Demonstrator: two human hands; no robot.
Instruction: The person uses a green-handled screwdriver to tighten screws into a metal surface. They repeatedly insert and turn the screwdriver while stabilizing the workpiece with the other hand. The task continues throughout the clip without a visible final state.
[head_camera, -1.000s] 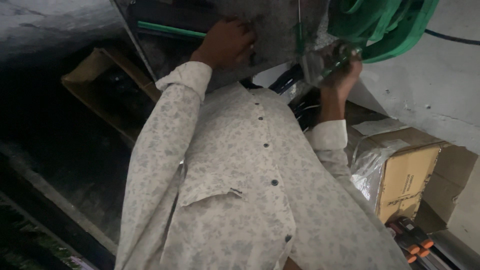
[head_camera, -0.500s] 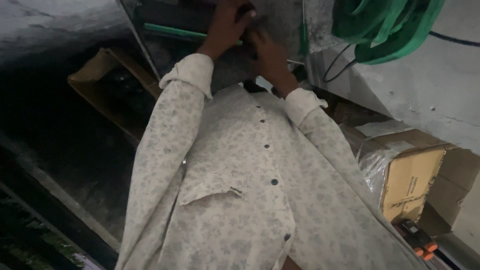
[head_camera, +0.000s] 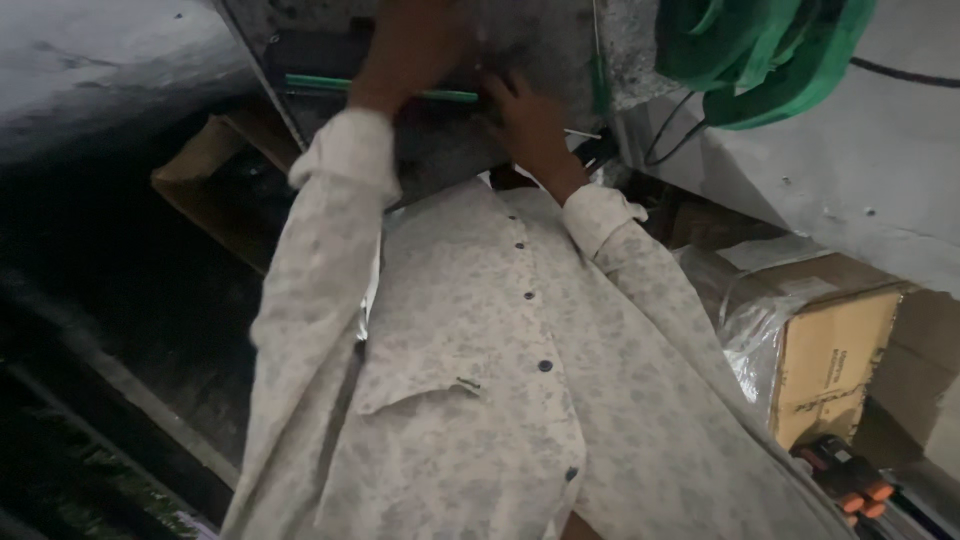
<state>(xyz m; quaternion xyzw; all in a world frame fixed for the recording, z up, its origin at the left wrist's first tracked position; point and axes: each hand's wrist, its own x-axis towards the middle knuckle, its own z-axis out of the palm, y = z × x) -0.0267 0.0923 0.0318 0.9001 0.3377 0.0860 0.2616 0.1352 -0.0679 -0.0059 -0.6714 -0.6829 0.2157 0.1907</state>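
Hands (head_camera: 420, 45) and (head_camera: 525, 115) press against grey panel (head_camera: 450, 150) overhead.

Brown cardboard box (head_camera: 835, 365) w/ clear plastic wrap at right; open carton (head_camera: 215, 180) upper left.

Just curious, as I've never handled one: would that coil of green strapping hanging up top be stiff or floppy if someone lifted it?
Probably floppy: the green strapping hangs in loose, drooping loops. It looks thin and flat, so likely light for its bulk. Loops might slip apart and tangle when lifted, since nothing visibly binds them. Both hands are on the grey panel, not on it.
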